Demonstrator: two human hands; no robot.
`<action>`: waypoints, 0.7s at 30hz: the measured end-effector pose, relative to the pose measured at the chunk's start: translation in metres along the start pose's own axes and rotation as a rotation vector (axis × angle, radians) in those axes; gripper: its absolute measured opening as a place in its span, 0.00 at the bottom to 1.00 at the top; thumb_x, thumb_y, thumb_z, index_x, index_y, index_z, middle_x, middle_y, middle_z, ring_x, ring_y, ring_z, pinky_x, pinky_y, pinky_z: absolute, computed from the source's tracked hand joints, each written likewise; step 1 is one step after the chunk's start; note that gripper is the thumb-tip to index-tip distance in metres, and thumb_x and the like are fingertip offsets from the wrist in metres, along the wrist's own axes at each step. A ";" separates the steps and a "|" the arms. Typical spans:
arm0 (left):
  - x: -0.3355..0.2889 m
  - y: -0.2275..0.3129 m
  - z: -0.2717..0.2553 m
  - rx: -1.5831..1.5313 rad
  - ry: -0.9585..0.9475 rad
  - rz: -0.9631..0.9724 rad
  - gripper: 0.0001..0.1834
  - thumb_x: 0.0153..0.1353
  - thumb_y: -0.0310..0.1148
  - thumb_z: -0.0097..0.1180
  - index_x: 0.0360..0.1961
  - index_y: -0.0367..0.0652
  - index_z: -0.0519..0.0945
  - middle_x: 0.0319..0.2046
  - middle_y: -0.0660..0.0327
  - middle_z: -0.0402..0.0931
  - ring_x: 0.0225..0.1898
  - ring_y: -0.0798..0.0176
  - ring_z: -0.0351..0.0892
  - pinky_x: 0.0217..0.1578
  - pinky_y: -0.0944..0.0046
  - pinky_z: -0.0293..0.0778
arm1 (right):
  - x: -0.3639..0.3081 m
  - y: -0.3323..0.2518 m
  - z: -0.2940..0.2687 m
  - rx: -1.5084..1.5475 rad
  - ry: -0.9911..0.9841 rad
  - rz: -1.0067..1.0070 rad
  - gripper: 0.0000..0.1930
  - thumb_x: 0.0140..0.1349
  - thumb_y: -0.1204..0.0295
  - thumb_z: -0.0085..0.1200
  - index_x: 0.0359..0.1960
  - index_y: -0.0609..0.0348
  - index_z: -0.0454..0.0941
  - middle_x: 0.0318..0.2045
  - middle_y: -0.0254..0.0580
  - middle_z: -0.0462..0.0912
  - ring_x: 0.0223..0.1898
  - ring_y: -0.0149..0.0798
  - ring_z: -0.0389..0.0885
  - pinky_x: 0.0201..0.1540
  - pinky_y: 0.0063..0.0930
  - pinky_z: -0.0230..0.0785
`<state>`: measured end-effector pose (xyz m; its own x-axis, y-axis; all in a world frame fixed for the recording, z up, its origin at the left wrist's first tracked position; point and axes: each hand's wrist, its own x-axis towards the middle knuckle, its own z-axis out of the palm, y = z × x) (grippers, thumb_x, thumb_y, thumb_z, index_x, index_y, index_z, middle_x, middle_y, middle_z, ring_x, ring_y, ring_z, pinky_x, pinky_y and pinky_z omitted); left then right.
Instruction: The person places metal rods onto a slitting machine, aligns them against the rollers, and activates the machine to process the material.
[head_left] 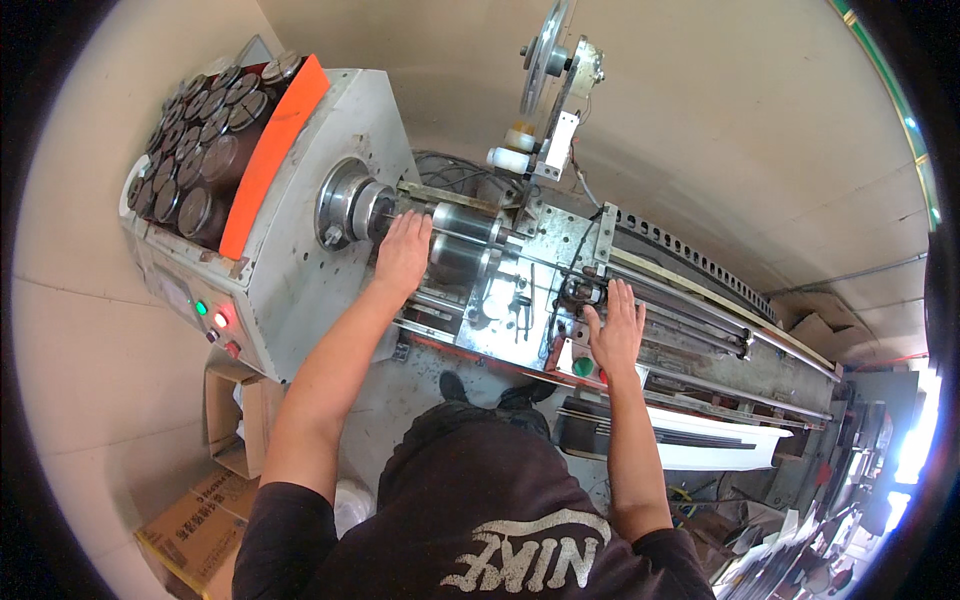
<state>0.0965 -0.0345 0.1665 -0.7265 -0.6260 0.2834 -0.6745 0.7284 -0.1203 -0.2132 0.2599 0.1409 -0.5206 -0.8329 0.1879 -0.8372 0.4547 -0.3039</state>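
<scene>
A lathe-like machine with a round metal chuck (350, 205) at its left end lies before me. From the chuck a thin rod (541, 263) runs right across the bed. My left hand (403, 252) is closed over the rod just right of the chuck, its thumb hidden. Shiny metal rollers (464, 223) sit right beside that hand. Farther right, my right hand (618, 330) has its fingers stretched out and its thumb apart. It hovers over or rests on the carriage (581, 291) near the rod; whether it touches is unclear.
On the grey machine housing (375, 120) stand many round-ended metal pieces (205, 140) behind an orange panel (275, 155). A wheel on an arm (543, 60) rises behind the bed. Long rods lie on a white sheet (700, 440). Cardboard boxes (200, 525) stand lower left.
</scene>
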 end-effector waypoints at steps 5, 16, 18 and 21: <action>-0.001 -0.003 0.005 0.012 -0.006 -0.006 0.23 0.71 0.28 0.49 0.65 0.34 0.73 0.63 0.47 0.76 0.70 0.46 0.72 0.75 0.50 0.63 | 0.003 -0.009 0.000 0.002 -0.028 0.006 0.37 0.72 0.51 0.56 0.77 0.59 0.64 0.78 0.49 0.66 0.81 0.50 0.58 0.82 0.56 0.40; -0.003 -0.004 0.008 0.002 -0.017 -0.001 0.22 0.71 0.29 0.50 0.65 0.35 0.74 0.63 0.47 0.77 0.70 0.46 0.73 0.75 0.50 0.64 | 0.000 -0.016 0.008 -0.034 -0.020 0.001 0.39 0.72 0.50 0.56 0.78 0.60 0.62 0.79 0.49 0.62 0.82 0.50 0.55 0.83 0.54 0.37; -0.003 -0.004 0.009 -0.005 -0.023 -0.011 0.22 0.70 0.29 0.50 0.64 0.35 0.74 0.62 0.47 0.77 0.70 0.46 0.73 0.75 0.49 0.64 | -0.001 -0.018 0.009 -0.042 -0.014 0.001 0.39 0.72 0.51 0.56 0.78 0.60 0.62 0.80 0.49 0.62 0.82 0.50 0.55 0.83 0.54 0.37; -0.003 -0.005 0.010 -0.007 -0.010 0.003 0.22 0.70 0.29 0.51 0.64 0.35 0.74 0.60 0.47 0.77 0.69 0.46 0.74 0.74 0.49 0.65 | -0.001 -0.021 0.010 -0.051 -0.008 0.005 0.39 0.72 0.51 0.56 0.78 0.59 0.62 0.80 0.49 0.62 0.82 0.50 0.55 0.83 0.54 0.37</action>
<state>0.1009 -0.0393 0.1563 -0.7301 -0.6261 0.2737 -0.6711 0.7324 -0.1149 -0.1930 0.2483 0.1373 -0.5237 -0.8328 0.1793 -0.8421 0.4744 -0.2565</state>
